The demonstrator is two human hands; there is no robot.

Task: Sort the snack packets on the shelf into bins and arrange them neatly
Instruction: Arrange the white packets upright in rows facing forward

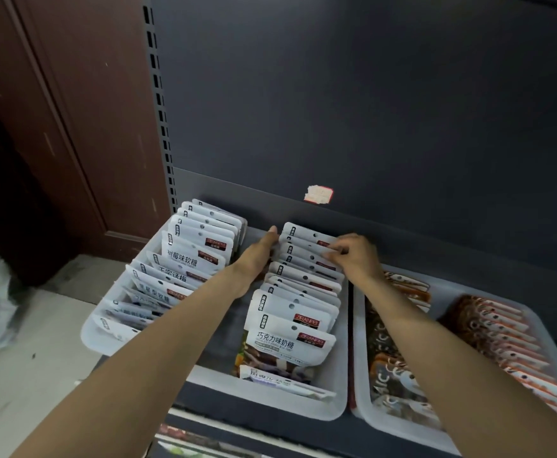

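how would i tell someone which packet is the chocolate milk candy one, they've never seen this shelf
Start at the white bin in the middle of the shelf, the one both arms reach over. Its packets stand in one row running front to back. The chocolate milk candy packet is the frontmost upright one, nearest the viewer, showing its whole white face with large black characters and a red logo; a packet lies flat just in front of it.

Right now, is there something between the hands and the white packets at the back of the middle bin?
Nothing visible. The left hand lies straight against the left side of the back packets, and the right hand already pinches their top edges in the middle bin.
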